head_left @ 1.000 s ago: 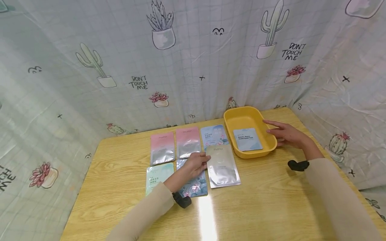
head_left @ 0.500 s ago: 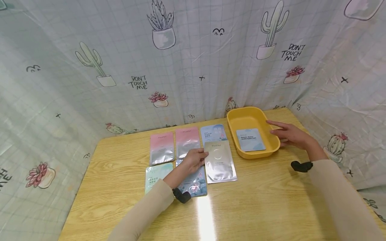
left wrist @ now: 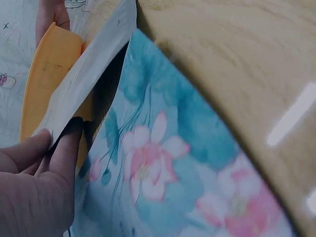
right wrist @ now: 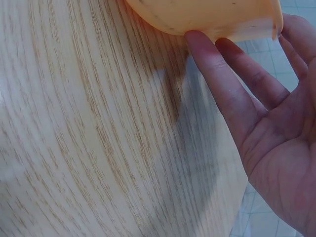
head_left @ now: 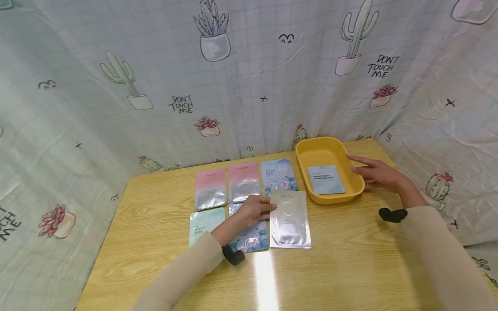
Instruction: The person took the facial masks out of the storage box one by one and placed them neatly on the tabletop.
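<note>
A silver face mask packet (head_left: 290, 224), marked PMPM, is pinched at its left edge by my left hand (head_left: 253, 212). In the left wrist view its edge is raised beside a blue packet with pink lotus flowers (left wrist: 148, 173). That lotus packet lies partly under my left hand in the head view. My right hand (head_left: 375, 174) holds the right rim of a yellow tray (head_left: 330, 199), with a finger over the edge and others against the outer wall (right wrist: 222, 19). Inside the tray lies a pale blue double eyelid paste packet (head_left: 326, 180).
Two pink-and-silver packets, one at the left (head_left: 210, 190) and one beside it (head_left: 244, 183), lie in the back row. A second lotus packet (head_left: 278, 175) is next to the tray. The green packet (head_left: 204, 222) is partly hidden by the left arm. Patterned curtains (head_left: 249, 86) surround the wooden table (head_left: 330, 263).
The tray has slid slightly right along with my right hand. My left hand has shifted the silver packet, which now sits a little straighter and nearer the table's front.
</note>
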Action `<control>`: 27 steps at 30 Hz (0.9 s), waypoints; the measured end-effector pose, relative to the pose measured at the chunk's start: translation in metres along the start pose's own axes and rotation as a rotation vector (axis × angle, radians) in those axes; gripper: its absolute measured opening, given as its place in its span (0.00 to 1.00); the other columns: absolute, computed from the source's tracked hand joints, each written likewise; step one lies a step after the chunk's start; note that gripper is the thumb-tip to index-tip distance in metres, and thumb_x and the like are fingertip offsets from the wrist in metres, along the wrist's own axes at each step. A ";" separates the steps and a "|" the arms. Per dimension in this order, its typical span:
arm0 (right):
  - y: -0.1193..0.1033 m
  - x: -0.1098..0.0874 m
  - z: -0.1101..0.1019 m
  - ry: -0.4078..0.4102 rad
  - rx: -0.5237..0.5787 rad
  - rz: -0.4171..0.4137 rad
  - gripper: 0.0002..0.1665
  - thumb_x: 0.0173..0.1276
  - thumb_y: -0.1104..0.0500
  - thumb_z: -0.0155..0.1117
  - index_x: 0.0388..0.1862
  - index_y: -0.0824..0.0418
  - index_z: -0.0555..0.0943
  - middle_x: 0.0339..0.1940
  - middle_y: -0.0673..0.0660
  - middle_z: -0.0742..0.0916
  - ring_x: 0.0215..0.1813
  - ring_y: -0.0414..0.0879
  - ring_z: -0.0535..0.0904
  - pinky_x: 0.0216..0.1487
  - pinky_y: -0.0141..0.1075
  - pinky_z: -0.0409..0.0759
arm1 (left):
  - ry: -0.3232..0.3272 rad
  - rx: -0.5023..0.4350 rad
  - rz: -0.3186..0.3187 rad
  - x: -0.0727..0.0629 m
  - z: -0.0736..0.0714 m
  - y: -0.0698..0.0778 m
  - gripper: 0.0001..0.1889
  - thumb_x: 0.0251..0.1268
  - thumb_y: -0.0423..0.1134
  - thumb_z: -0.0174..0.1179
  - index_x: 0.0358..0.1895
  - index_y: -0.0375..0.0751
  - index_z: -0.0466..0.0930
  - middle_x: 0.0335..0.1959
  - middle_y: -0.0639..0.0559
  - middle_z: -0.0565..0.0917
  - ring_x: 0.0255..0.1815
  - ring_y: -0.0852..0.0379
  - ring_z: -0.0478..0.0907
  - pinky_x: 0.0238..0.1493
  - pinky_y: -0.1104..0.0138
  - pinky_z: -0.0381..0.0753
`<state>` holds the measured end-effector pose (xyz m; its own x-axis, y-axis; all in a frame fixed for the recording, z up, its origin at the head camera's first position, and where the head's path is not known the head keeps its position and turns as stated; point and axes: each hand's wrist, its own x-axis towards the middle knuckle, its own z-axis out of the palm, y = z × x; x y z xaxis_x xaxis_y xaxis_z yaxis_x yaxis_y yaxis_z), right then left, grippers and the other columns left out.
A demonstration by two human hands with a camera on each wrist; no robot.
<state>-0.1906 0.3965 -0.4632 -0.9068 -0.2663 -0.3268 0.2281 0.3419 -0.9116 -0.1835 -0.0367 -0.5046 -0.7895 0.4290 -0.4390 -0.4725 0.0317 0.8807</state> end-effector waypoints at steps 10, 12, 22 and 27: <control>0.001 -0.003 0.000 0.015 -0.006 0.011 0.40 0.82 0.48 0.53 0.85 0.46 0.48 0.78 0.70 0.62 0.50 0.40 0.82 0.47 0.37 0.87 | 0.001 0.344 0.065 -0.005 -0.008 0.009 0.20 0.66 0.27 0.66 0.18 0.41 0.69 0.24 0.49 0.78 0.23 0.60 0.82 0.31 0.66 0.89; 0.002 -0.002 0.000 0.016 -0.004 0.006 0.40 0.82 0.48 0.53 0.85 0.47 0.48 0.77 0.69 0.63 0.49 0.40 0.82 0.47 0.37 0.87 | 0.006 0.374 0.075 -0.005 -0.008 0.009 0.20 0.65 0.26 0.67 0.18 0.40 0.69 0.24 0.48 0.80 0.24 0.58 0.85 0.31 0.65 0.89; 0.005 0.000 0.000 0.018 -0.023 -0.011 0.41 0.81 0.47 0.54 0.85 0.46 0.49 0.79 0.71 0.61 0.52 0.38 0.82 0.49 0.38 0.87 | 0.074 0.280 0.059 -0.009 -0.014 0.015 0.15 0.66 0.24 0.64 0.54 0.21 0.81 0.50 0.32 0.83 0.37 0.44 0.89 0.41 0.61 0.89; 0.004 0.001 0.001 0.018 -0.026 -0.016 0.41 0.81 0.46 0.55 0.85 0.45 0.50 0.79 0.71 0.61 0.53 0.38 0.83 0.49 0.39 0.87 | 0.089 0.278 0.071 -0.012 -0.016 0.013 0.15 0.66 0.25 0.65 0.54 0.21 0.80 0.42 0.34 0.86 0.36 0.46 0.89 0.41 0.61 0.89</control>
<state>-0.1902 0.3969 -0.4674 -0.9166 -0.2556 -0.3073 0.2042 0.3615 -0.9097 -0.1864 -0.0563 -0.4905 -0.8536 0.3584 -0.3780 -0.2995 0.2561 0.9191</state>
